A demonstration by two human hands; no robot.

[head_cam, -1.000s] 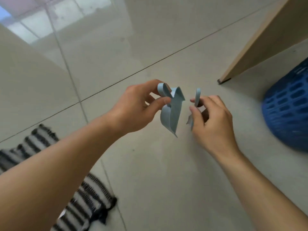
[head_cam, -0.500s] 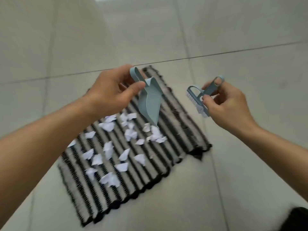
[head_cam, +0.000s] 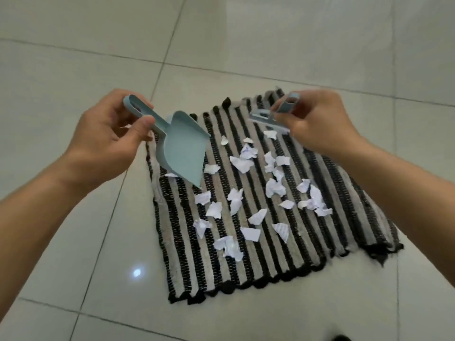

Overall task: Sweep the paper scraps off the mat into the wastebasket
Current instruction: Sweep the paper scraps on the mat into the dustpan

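Observation:
A black-and-grey striped mat [head_cam: 349, 232] lies on the tiled floor, strewn with several white paper scraps [head_cam: 242, 163]. My left hand [head_cam: 108, 136] grips the handle of a small light-blue dustpan [head_cam: 183, 153], held tilted above the mat's far left corner. Over the mat's far edge, my right hand [head_cam: 320, 121] holds a small light-blue brush [head_cam: 268, 119] by its handle, blurred by motion. The wastebasket is out of sight.
Pale glossy floor tiles [head_cam: 73, 242] surround the mat on every side. A small bright light reflection [head_cam: 137, 272] shows on the tile left of the mat's near edge. A dark shape [head_cam: 341, 337] peeks in at the bottom edge.
The view swung from the blue basket and wooden board to the mat, which now lies centred below me. Both hands keep dustpan and brush and have spread apart over its far edge.

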